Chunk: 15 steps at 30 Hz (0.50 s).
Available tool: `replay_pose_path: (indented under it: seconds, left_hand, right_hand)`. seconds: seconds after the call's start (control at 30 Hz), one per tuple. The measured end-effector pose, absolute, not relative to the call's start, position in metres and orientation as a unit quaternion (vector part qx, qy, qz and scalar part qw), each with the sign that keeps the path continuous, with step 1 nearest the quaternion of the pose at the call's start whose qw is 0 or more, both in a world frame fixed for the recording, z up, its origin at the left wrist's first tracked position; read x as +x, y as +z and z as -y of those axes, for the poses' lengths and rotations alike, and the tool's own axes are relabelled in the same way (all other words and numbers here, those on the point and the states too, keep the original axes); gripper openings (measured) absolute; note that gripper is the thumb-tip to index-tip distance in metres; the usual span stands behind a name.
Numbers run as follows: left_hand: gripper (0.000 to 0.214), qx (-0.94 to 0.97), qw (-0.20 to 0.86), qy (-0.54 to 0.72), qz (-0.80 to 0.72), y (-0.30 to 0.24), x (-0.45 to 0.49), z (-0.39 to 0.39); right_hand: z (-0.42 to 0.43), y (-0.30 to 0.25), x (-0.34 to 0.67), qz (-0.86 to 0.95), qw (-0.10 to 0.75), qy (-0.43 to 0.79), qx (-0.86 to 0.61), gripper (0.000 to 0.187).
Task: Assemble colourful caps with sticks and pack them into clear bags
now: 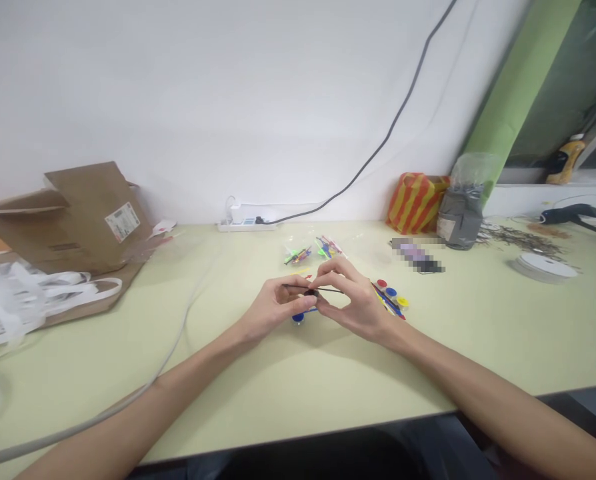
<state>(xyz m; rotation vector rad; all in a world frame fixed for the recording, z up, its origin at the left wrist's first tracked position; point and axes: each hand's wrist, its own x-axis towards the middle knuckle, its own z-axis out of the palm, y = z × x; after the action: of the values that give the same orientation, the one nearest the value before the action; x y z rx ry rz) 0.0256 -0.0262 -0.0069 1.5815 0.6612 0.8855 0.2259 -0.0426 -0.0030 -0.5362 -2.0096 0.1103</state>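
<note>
Above the middle of the table, my left hand (278, 303) and my right hand (353, 300) meet with their fingers pinched together. Between them are a thin black stick (332, 290) and a small black piece (311, 293), partly covered by the fingertips. My left thumb and fingers close on the black piece. My right fingertips grip at the stick beside it. Just under the hands shows a small blue round piece (298, 318). Right of my right hand lie coloured sticks (387, 300) with red (382, 284), blue (391, 292) and yellow (403, 302) round pieces.
Clear bags of small coloured parts (323, 248) lie behind the hands. A cardboard box (93, 220) and white strapping (13, 300) stand left, with a grey cable (178, 340) crossing nearby. At the right are a striped bag (413, 203), a grey bag (461, 217) and a white reel (545, 268).
</note>
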Motion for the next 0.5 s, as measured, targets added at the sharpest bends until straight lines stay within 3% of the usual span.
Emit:
replay_pose_path:
  seconds: [0.33,0.5]
  left_hand:
    - [0.029,0.706,0.525,0.379,-0.285,-0.0076,0.0242,0.023]
    - [0.017,0.778,0.383,0.405,-0.29,-0.0023,0.0253,0.0245]
  right_hand:
    - [0.0421,0.0026,0.2288,0.842,0.493,-0.005,-0.222,0.017]
    - [0.0389,-0.0014,0.2279,0.849,0.473,0.02,-0.235,0.023]
